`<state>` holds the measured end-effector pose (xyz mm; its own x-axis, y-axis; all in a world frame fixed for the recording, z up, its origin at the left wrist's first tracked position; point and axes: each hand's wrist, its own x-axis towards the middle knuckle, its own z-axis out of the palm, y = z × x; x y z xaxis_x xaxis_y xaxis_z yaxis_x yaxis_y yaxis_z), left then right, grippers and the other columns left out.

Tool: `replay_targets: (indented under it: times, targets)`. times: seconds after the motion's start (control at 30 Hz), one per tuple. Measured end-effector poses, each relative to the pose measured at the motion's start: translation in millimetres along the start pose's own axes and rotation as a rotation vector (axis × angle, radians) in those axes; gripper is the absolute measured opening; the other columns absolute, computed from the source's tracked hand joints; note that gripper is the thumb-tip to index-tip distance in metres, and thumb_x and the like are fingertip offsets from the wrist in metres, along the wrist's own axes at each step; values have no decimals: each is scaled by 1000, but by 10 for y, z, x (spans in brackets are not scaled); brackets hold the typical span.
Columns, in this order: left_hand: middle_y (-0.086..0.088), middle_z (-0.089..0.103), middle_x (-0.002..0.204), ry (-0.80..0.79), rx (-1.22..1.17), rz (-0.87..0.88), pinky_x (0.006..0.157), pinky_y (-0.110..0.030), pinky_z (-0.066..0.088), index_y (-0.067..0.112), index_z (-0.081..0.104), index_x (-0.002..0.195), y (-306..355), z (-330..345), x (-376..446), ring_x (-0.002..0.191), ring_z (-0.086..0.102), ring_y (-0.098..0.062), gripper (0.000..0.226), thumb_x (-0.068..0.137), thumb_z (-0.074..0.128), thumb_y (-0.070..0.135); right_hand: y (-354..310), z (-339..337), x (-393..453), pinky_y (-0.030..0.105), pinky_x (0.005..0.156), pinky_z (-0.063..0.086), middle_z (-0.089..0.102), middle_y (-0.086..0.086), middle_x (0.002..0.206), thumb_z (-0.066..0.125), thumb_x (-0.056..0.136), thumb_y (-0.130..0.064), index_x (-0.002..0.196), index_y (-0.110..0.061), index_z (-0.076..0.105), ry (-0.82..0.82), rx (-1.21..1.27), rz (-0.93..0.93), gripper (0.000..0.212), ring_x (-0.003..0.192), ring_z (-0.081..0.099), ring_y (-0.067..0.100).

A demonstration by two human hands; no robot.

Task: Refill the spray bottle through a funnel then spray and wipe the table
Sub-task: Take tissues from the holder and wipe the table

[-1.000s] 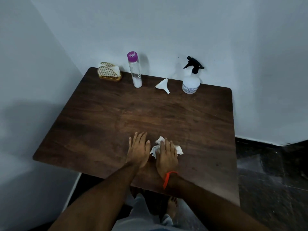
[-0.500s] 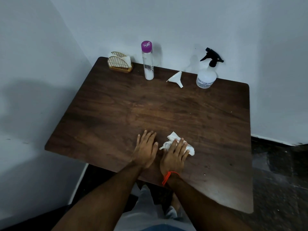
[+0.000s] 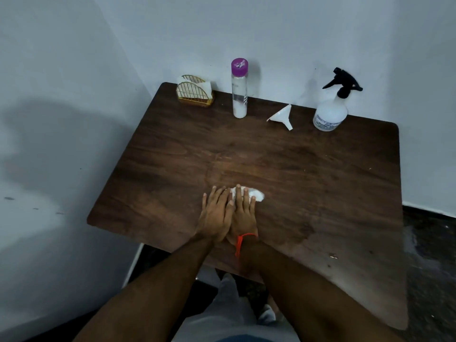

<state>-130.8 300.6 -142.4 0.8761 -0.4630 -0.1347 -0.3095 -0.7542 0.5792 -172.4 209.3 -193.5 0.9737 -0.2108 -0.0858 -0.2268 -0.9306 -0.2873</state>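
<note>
On the dark wooden table, my right hand lies flat, pressing a crumpled white tissue against the surface near the front edge. My left hand rests flat beside it, fingers together, its edge overlapping the right hand. At the back stand a white spray bottle with a black trigger head, a white funnel lying on its side, and a tall clear bottle with a purple cap.
A gold wire napkin holder with white napkins sits at the back left corner. White walls close in behind and to the left. Dark floor shows to the right. My legs are under the table's front edge.
Both hands have drawn close together and now touch. The tissue under my right hand has slid slightly left, and more of it is covered.
</note>
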Motion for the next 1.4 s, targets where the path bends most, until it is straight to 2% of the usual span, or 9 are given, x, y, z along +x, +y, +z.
replay_targets:
  times: [0.2,0.37,0.5,0.6,0.77,0.93,1.17,1.27,1.4]
  targets:
    - [3,33,156,-11,-11,-26,123,-39,-1,19,39,148,-46,-23,-23,150,11,-12,73,90,9,52,199,-17,-57,61,111,30,26,20,158,33,96,-38,149,-3,32,-126,-93,-341,63,147,16,43]
    - [2,33,157,-23,-12,-13,122,-35,-4,16,39,148,108,70,-35,150,9,-10,72,92,9,50,379,-131,-256,55,117,27,38,20,152,29,100,-41,147,-8,37,-114,-122,-546,58,146,24,38]
    - [3,30,158,-30,-18,14,123,-37,-3,16,37,148,261,105,-59,150,6,-8,70,94,9,50,577,-178,-502,47,123,10,17,14,162,23,101,-59,154,-11,21,-174,-102,-538,72,152,2,28]
    - [3,31,157,-29,-16,15,123,-38,-3,16,37,148,360,158,-82,150,7,-9,73,92,7,53,849,-245,-635,46,122,12,19,13,162,24,100,-61,154,-10,21,-177,-152,-542,74,152,7,27]
    - [2,35,156,-15,-10,36,122,-37,-3,17,41,147,538,298,-95,150,12,-12,75,92,8,55,1452,-471,-686,45,119,17,23,9,161,27,98,-63,153,-9,26,-143,-192,-421,77,149,20,27]
    - [2,36,155,-7,-22,55,121,-35,-3,17,42,146,739,409,-124,149,14,-12,73,92,10,55,1866,-671,-506,45,120,17,21,9,161,24,96,-64,153,-8,26,-107,-205,-148,80,150,19,27]
    - [4,33,156,-45,1,93,122,-35,-3,18,39,147,758,430,-81,150,11,-10,70,94,11,54,1931,-721,51,45,124,5,1,7,165,13,93,-69,156,-7,3,-75,-82,198,89,152,-1,25]
    - [2,34,156,-40,4,83,121,-33,-4,17,40,147,690,384,-13,149,12,-11,70,94,11,53,1974,-750,325,45,123,1,-1,9,165,10,91,-70,155,-6,2,-64,-47,262,91,152,-3,26]
    - [1,32,157,-69,35,61,121,-34,-6,18,38,148,571,340,100,150,9,-13,68,95,14,53,2033,-812,643,47,123,0,-3,11,165,18,93,-69,155,-5,0,-48,-9,287,91,152,-5,27]
